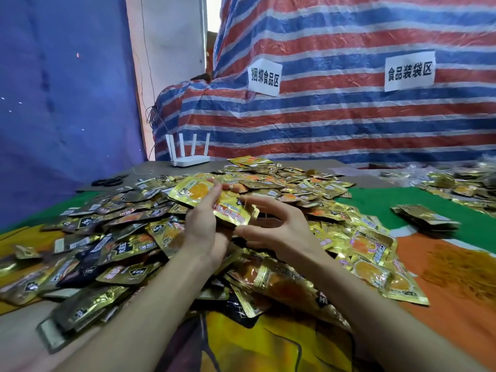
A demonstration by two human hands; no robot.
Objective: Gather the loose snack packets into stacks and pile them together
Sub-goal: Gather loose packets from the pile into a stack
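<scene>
A few gold snack packets (pixel 214 200) are pinched in the left hand (pixel 204 224) above the big heap (pixel 268 189) on the tabletop (pixel 442 210); the right hand (pixel 273 224) is spread, its grip empty. Edges are best squared up before they're laid on the finished stack (pixel 426 216), tbh.

Work table backdrop: tarps, signs and a router

A white four-antenna router (pixel 190 154) stands at the far left of the grey tabletop (pixel 150 170), black scissors (pixel 109 181) lying nearer left. Behind hangs a red-blue-white striped tarp (pixel 335 122) bearing two white paper signs (pixel 264 77) (pixel 409 71); a blue tarp (pixel 64 103) covers the left.
</scene>
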